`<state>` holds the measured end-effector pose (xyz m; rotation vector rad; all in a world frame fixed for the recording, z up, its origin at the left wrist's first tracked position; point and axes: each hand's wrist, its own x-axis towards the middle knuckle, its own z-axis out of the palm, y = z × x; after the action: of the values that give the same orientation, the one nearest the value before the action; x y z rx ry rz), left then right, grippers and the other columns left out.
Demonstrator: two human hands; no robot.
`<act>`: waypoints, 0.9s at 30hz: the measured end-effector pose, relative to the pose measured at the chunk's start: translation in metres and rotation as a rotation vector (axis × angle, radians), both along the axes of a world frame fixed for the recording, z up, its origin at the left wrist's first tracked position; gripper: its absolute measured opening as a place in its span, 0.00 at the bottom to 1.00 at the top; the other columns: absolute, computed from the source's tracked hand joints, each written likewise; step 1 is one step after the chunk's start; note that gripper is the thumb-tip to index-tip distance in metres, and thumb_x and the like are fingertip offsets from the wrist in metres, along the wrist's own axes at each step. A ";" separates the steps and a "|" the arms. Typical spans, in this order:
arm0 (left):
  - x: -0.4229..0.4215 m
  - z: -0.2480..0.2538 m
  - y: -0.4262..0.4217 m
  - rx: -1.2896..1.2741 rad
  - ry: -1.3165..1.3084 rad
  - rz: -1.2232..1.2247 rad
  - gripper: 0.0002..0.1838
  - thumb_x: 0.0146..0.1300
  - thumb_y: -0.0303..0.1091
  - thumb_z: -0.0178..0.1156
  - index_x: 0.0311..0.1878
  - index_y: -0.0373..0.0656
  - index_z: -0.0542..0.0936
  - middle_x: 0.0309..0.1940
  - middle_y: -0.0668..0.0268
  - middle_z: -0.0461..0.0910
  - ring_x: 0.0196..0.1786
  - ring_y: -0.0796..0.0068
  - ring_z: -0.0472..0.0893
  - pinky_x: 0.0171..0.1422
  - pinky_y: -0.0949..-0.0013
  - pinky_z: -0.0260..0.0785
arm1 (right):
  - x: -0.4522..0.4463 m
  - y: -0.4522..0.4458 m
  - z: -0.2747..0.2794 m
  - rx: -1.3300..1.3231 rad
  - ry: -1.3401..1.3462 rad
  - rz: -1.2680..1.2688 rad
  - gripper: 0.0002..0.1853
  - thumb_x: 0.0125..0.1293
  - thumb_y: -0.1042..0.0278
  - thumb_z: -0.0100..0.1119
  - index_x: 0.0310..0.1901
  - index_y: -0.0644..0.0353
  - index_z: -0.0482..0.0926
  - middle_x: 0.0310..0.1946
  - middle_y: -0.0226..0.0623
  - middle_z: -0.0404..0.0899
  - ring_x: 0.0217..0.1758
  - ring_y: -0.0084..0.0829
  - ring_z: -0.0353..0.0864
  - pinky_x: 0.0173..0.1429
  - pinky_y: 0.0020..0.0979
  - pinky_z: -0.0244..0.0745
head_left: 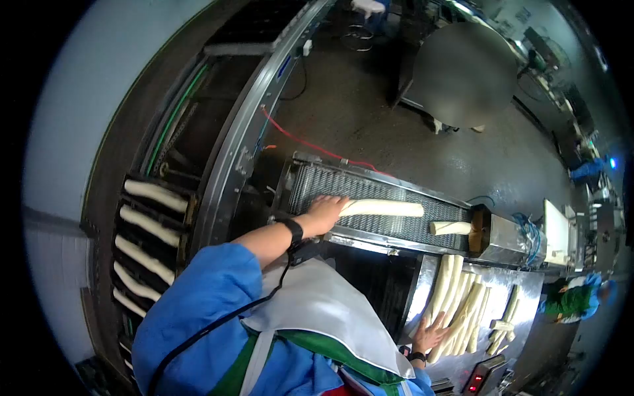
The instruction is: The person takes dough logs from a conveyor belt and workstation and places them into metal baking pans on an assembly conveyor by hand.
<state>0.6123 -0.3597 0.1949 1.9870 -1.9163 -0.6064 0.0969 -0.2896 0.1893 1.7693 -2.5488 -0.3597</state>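
Observation:
A long pale dough log (383, 208) lies along the mesh conveyor belt (317, 181). My left hand (325, 214) is closed over its left end, the fingers covering that tip. Farther right on the belt, a second dough log (450, 228) sits partly inside the metal housing. Down at the right, my right hand (429, 335) rests with fingers spread on the near end of a row of dough logs (456, 300) on the steel table (422, 277). It touches the leftmost ones without wrapping round them.
Black trays (148, 228) hold dough logs in separate slots at the left, beside a metal rail (231, 145). A metal housing (496, 237) covers the belt's right end. Dough scraps (502, 327) and a box with red digits (482, 376) are at right. A person (581, 297) stands beyond.

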 end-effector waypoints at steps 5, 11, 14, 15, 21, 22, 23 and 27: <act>0.016 0.015 0.012 -0.016 -0.141 0.033 0.25 0.56 0.27 0.57 0.59 0.45 0.67 0.47 0.60 0.74 0.51 0.57 0.74 0.56 0.54 0.65 | 0.005 0.024 0.019 0.057 -0.104 0.106 0.40 0.58 0.40 0.56 0.71 0.30 0.51 0.73 0.36 0.45 0.72 0.61 0.44 0.71 0.60 0.45; 0.025 0.034 0.014 0.022 -0.114 0.109 0.25 0.55 0.34 0.58 0.58 0.42 0.68 0.46 0.54 0.75 0.49 0.55 0.76 0.54 0.55 0.67 | 0.008 0.024 0.025 0.099 -0.253 0.038 0.50 0.44 0.44 0.70 0.70 0.34 0.55 0.72 0.39 0.48 0.68 0.63 0.51 0.66 0.58 0.57; 0.028 0.022 0.002 0.349 0.420 0.363 0.27 0.52 0.46 0.56 0.50 0.34 0.73 0.39 0.49 0.81 0.38 0.57 0.81 0.42 0.61 0.71 | 0.006 0.011 0.024 0.159 -0.311 0.030 0.51 0.40 0.48 0.72 0.69 0.36 0.56 0.69 0.47 0.51 0.64 0.63 0.56 0.63 0.54 0.63; 0.034 0.015 0.011 0.436 0.980 0.360 0.22 0.56 0.48 0.53 0.42 0.35 0.75 0.29 0.56 0.80 0.32 0.63 0.80 0.35 0.64 0.71 | 0.008 0.006 0.028 0.165 -0.320 0.010 0.51 0.39 0.49 0.72 0.68 0.37 0.57 0.67 0.51 0.52 0.63 0.63 0.58 0.63 0.53 0.63; 0.090 0.079 -0.031 0.201 1.985 0.678 0.19 0.64 0.46 0.48 0.37 0.37 0.74 0.22 0.62 0.76 0.22 0.70 0.77 0.23 0.71 0.71 | 0.013 -0.012 0.020 0.202 -0.245 -0.061 0.45 0.37 0.50 0.70 0.62 0.47 0.67 0.63 0.57 0.57 0.61 0.62 0.61 0.57 0.52 0.67; 0.102 0.108 -0.042 0.138 2.126 0.718 0.19 0.63 0.47 0.52 0.38 0.37 0.74 0.23 0.62 0.76 0.21 0.71 0.77 0.22 0.72 0.71 | 0.004 -0.016 0.014 0.232 -0.259 -0.043 0.41 0.37 0.48 0.70 0.57 0.52 0.71 0.59 0.57 0.62 0.59 0.61 0.64 0.58 0.51 0.67; 0.119 0.117 -0.051 -0.090 2.000 0.528 0.19 0.61 0.49 0.54 0.39 0.39 0.74 0.24 0.63 0.76 0.22 0.72 0.76 0.24 0.73 0.71 | -0.001 -0.016 0.010 0.263 -0.272 -0.027 0.38 0.37 0.46 0.69 0.52 0.58 0.76 0.56 0.57 0.66 0.57 0.59 0.68 0.58 0.51 0.67; 0.145 0.215 -0.063 -0.635 1.553 0.795 0.19 0.61 0.48 0.55 0.44 0.41 0.74 0.29 0.66 0.75 0.33 0.74 0.77 0.38 0.68 0.72 | -0.005 -0.013 -0.005 0.154 -0.248 0.034 0.35 0.37 0.43 0.66 0.43 0.63 0.79 0.47 0.56 0.74 0.52 0.56 0.73 0.58 0.49 0.68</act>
<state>0.7575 -0.4225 0.4095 0.9868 -0.2485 -0.7595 0.0915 -0.3030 0.1844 2.0269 -2.7169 -0.3661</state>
